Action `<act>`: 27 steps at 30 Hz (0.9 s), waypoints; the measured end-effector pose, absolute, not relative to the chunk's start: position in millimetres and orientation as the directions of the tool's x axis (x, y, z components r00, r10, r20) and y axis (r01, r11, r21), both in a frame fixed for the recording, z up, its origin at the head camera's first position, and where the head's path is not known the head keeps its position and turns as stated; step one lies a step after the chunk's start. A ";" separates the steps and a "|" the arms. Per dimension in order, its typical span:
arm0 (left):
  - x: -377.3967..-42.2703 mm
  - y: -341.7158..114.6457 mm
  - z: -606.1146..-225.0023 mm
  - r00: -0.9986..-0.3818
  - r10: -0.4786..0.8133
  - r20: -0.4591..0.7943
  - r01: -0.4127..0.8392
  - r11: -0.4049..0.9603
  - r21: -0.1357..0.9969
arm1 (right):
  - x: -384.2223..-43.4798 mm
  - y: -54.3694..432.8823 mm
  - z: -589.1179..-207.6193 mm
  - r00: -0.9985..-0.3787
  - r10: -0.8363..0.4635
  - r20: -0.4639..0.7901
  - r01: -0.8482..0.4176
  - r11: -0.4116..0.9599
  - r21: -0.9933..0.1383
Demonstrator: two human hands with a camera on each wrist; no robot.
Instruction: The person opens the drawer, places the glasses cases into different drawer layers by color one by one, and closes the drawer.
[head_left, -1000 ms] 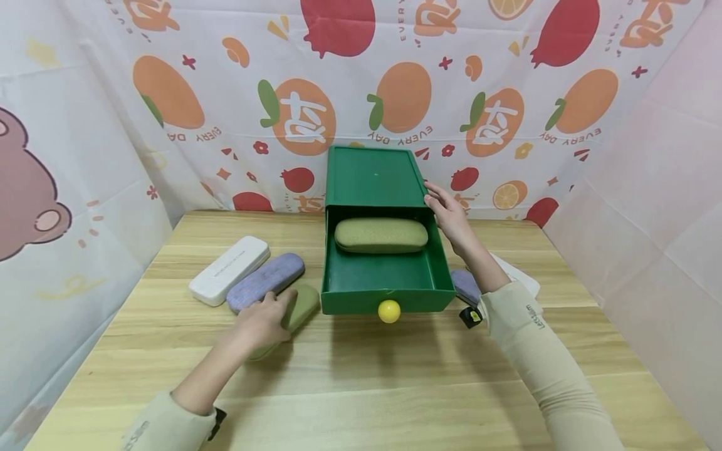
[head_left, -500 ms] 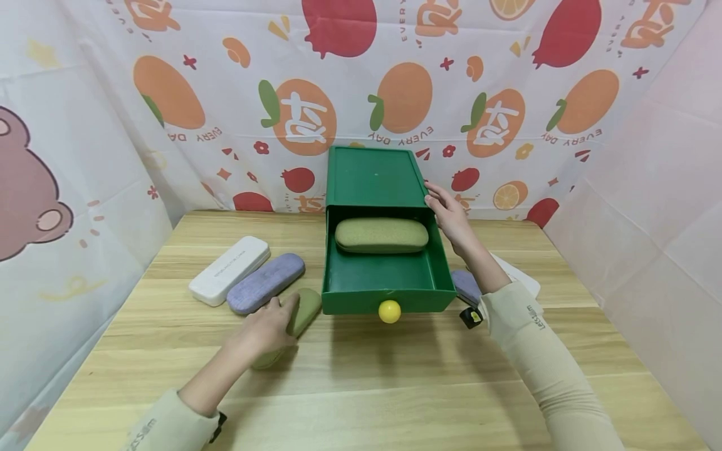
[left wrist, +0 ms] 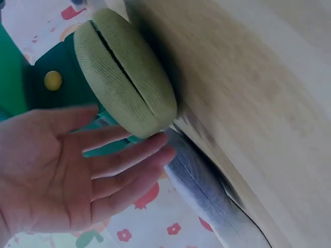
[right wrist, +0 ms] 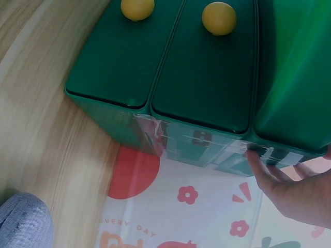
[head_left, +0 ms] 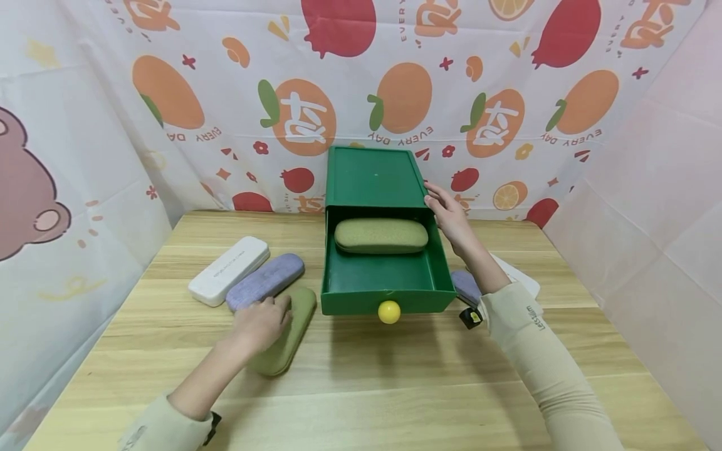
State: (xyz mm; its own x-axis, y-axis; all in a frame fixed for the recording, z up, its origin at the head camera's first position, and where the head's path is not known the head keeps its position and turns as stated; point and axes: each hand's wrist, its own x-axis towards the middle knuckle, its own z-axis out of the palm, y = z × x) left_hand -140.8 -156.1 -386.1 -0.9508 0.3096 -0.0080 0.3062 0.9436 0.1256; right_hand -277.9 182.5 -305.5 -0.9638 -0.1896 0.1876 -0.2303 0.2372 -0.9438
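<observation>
My left hand [head_left: 262,326] reaches over an olive-green glasses case [head_left: 299,326] on the table. In the left wrist view its fingers are spread and nearly straight, the tips at one end of that case [left wrist: 124,77]. Beside it lies a purple-grey glasses case [head_left: 265,280]. My right hand [head_left: 451,216] rests against the upper right side of a green drawer cabinet [head_left: 375,178], fingers extended along the wall in the right wrist view. The cabinet's top drawer [head_left: 389,302], with a yellow ball knob, is pulled out. Another olive-green case [head_left: 381,235] lies across its back part.
A white glasses case [head_left: 229,270] lies at the far left. Right of the cabinet, partly behind my right forearm, are a purple case [head_left: 465,286] and a white case [head_left: 516,275]. Lower drawers [right wrist: 201,67] are closed. A printed curtain [head_left: 214,156] hangs behind the table.
The olive-green case under my left hand has turned on the table, its near end swinging closer and rightward. My left hand has shifted slightly left. The right hand and drawer stay put.
</observation>
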 end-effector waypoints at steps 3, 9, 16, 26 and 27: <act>-143.2 -163.4 -387.1 -0.903 0.415 0.111 0.423 0.904 0.062 | -277.6 181.1 -305.0 -0.964 -0.188 0.188 -0.230 0.236 -0.944; -156.5 -186.2 -395.0 -0.659 0.712 0.243 0.686 0.701 -0.193 | -277.6 176.7 -303.5 -0.963 -0.195 0.187 -0.230 0.232 -0.945; -166.5 -199.2 -408.6 -0.411 0.869 0.274 0.814 0.486 -0.319 | -277.8 178.2 -304.7 -0.966 -0.178 0.186 -0.229 0.264 -0.937; -158.7 -182.6 -398.6 -0.535 0.841 0.077 0.801 0.534 -0.270 | -279.5 181.7 -306.9 -0.965 -0.187 0.186 -0.230 0.248 -0.941; -157.6 -180.3 -397.6 -0.548 0.835 0.058 0.804 0.544 -0.241 | -279.3 181.8 -307.0 -0.965 -0.186 0.187 -0.229 0.245 -0.942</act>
State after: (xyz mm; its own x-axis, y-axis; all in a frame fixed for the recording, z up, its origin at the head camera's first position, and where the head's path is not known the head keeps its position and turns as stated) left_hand -157.6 -180.3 -397.6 -0.5476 0.8347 0.0580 0.8038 0.5441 -0.2407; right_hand -279.3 181.8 -307.0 -0.9647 -0.1856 0.1867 -0.2294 0.2446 -0.9421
